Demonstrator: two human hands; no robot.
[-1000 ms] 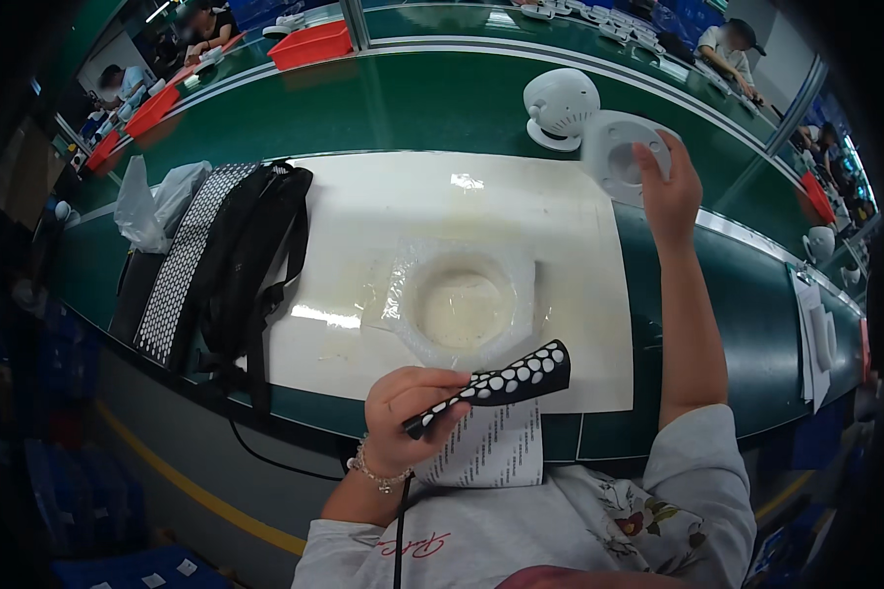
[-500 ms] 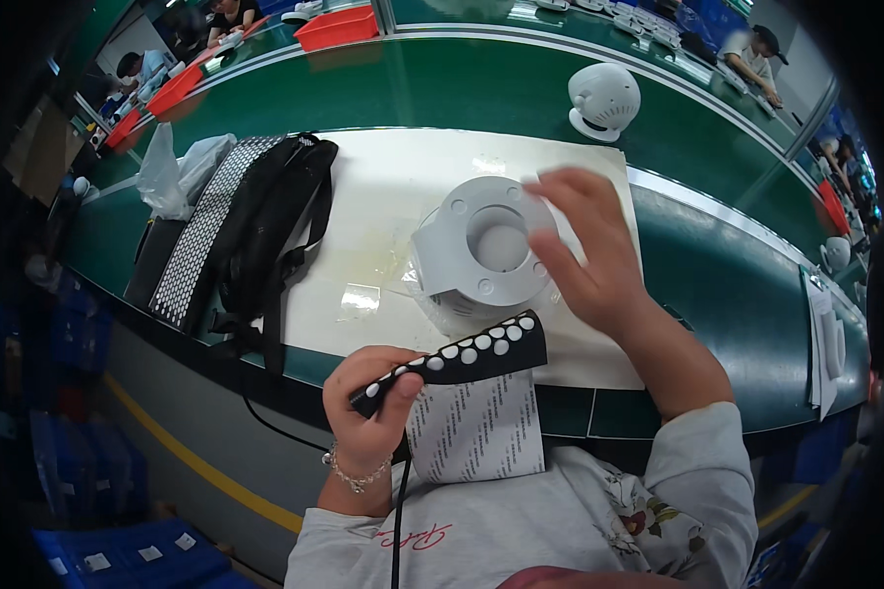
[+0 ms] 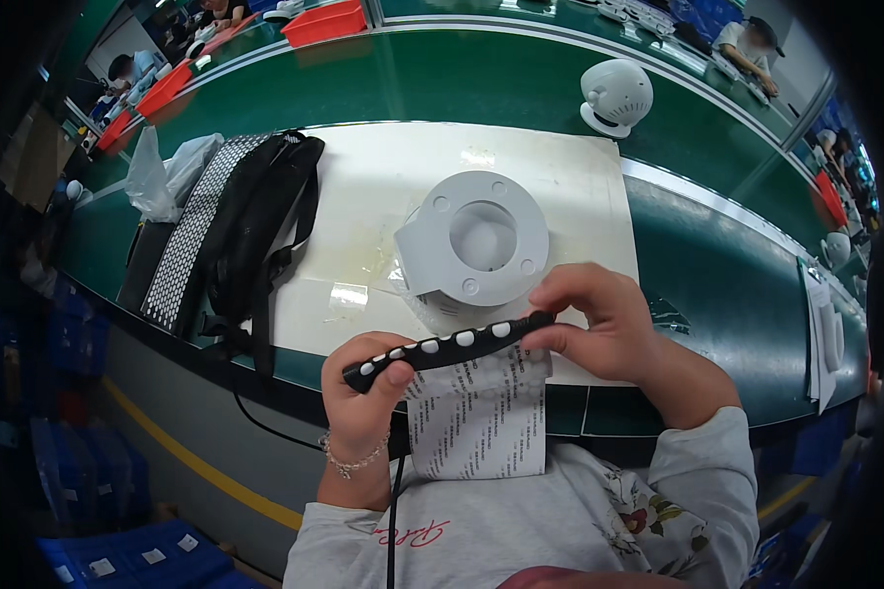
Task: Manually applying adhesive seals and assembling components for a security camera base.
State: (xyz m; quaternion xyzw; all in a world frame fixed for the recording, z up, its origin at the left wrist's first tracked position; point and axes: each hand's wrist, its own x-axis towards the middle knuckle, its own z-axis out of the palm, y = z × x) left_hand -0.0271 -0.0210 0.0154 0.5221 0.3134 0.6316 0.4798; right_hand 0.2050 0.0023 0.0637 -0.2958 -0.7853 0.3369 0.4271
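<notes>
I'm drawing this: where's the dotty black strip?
In the head view, the dotty black strip is low centre, between the left hand and right hand, below the white ring.

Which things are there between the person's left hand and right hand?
In the head view, a black strip with white dots spans from the left hand to the right hand; a white printed sheet hangs below it.
</notes>
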